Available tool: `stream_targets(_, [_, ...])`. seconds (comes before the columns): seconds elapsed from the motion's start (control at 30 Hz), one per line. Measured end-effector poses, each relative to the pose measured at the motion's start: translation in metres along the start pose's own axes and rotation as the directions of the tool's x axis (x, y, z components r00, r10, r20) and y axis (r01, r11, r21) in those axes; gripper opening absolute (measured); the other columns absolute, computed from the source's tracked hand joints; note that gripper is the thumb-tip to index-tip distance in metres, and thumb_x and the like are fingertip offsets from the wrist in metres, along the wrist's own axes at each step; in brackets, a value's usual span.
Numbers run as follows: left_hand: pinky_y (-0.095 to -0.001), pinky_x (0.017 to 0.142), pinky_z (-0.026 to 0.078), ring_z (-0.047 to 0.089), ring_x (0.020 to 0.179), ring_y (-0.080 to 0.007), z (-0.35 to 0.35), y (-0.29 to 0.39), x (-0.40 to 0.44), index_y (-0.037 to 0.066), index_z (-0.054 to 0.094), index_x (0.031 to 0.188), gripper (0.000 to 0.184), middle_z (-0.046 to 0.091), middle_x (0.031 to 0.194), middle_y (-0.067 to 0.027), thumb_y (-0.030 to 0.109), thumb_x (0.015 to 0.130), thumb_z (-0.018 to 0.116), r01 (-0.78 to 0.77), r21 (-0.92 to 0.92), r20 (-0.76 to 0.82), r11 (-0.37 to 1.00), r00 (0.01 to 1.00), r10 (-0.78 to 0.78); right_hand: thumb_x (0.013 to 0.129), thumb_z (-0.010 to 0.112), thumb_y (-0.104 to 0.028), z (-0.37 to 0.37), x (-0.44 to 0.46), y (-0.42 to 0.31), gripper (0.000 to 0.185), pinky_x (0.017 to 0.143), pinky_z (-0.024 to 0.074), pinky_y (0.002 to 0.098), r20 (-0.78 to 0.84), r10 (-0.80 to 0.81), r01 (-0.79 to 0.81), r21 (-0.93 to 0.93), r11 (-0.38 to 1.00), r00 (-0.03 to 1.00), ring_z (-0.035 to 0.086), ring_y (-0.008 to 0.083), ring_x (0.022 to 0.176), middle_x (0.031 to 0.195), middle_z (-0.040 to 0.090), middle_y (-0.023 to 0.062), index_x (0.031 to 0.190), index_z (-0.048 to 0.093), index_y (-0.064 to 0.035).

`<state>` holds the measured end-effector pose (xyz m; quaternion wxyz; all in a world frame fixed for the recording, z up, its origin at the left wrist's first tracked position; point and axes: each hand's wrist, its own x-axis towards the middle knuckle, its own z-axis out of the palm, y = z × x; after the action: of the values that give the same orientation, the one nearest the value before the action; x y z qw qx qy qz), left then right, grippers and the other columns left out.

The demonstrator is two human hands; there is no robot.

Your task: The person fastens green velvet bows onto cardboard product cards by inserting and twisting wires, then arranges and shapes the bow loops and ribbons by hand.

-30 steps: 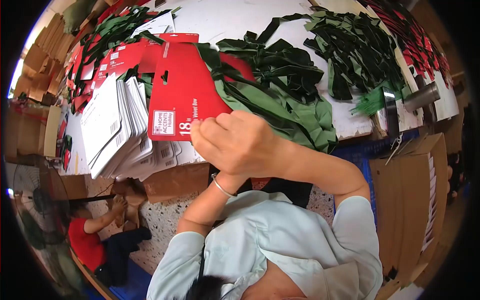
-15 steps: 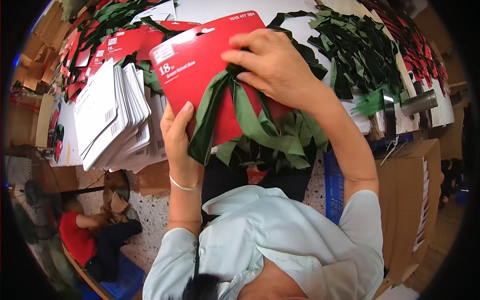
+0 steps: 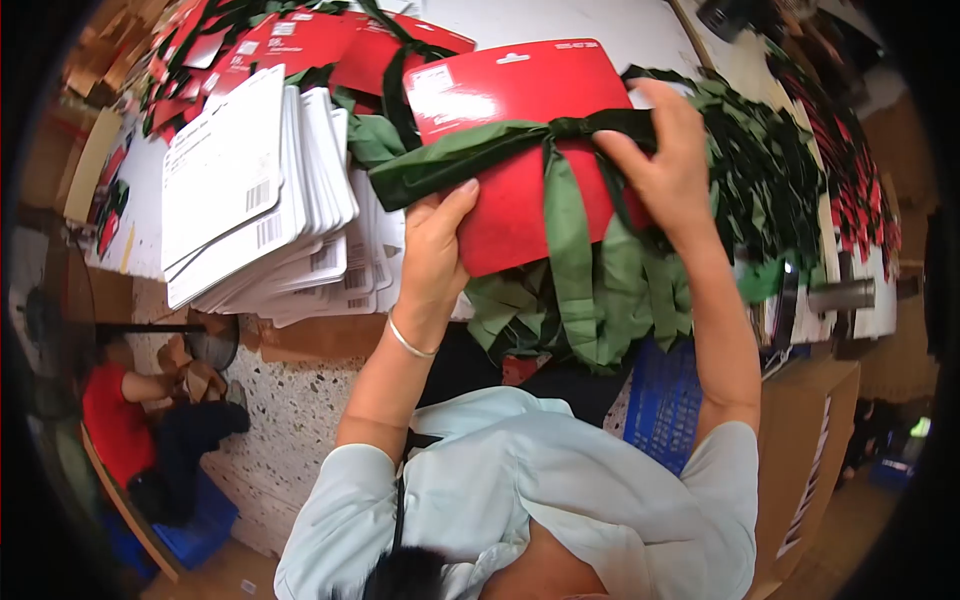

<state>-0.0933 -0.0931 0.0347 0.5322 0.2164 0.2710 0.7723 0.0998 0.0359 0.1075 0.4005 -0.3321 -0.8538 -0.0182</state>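
A red display card [image 3: 500, 225] is held up over the table's near edge. A green velvet bow [image 3: 470, 155] lies across its front, its loops spread left and right from a central knot and its tails hanging down. My left hand [image 3: 435, 245] is closed on the card's lower left edge, thumb in front, the other fingers mostly hidden behind. At the card's right side, my right hand [image 3: 675, 165] has the bow's right loop between thumb and fingers. Loose green ribbons [image 3: 520, 310] hang below the card.
White-backed cards [image 3: 225, 160] are stacked on the left. Behind them lie red cards with green bows [image 3: 300, 45]. Green ribbons [image 3: 760, 160] are heaped on the right, near a metal cylinder [image 3: 842, 295]. A cardboard box [image 3: 810, 440] stands lower right. A person in red [image 3: 120, 410] sits lower left.
The card has shifted right and turned more upright. The bow's loops, earlier drooping, now stretch sideways across it. My right hand has moved from the knot to the right loop.
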Motion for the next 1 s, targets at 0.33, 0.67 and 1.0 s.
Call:
stream_targets(0.33, [-0.0350, 0.085, 0.053, 0.063, 0.102, -0.0230, -0.023, -0.004, 0.070, -0.003, 0.049, 0.127, 0.046, 0.063, 0.115, -0.0134, 0.035, 0.101, 0.046, -0.018, -0.169, 0.077, 0.985, 0.996, 0.032, 0.091, 0.061, -0.008, 0.042, 0.031, 0.042, 0.023, 0.076, 0.0544, 0.0268, 0.574, 0.525, -0.662, 0.749, -0.027, 0.628, 0.067, 0.0143, 0.084, 0.101, 0.069, 0.0085, 0.113, 0.063, -0.0009])
stream_targets(0.67, [-0.0274, 0.085, 0.045, 0.058, 0.100, -0.0161, -0.043, -0.024, 0.074, -0.002, 0.047, 0.129, 0.042, 0.057, 0.115, -0.0108, 0.029, 0.102, 0.048, -0.150, 0.284, -0.292, 0.947, 0.927, 0.235, 0.087, 0.067, -0.039, 0.209, 0.127, 0.098, 0.031, 0.048, 0.0449, 0.0307, 0.637, 0.576, -0.725, 0.680, -0.106, 0.513, 0.058, 0.0151, 0.053, 0.070, 0.066, 0.0022, 0.088, 0.071, -0.0090])
stream_targets(1.0, [-0.0265, 0.090, 0.042, 0.055, 0.105, -0.0157, -0.044, -0.023, 0.067, 0.000, 0.041, 0.134, 0.042, 0.053, 0.122, -0.0102, 0.017, 0.098, 0.055, -0.091, 0.271, -0.313, 0.958, 0.933, 0.177, 0.080, 0.068, -0.051, 0.231, 0.109, -0.002, 0.075, 0.080, 0.0413, 0.0491, 0.842, 0.327, -0.888, 0.326, 0.325, 0.429, 0.051, 0.0198, 0.097, 0.118, 0.055, 0.0044, 0.138, 0.037, -0.0133])
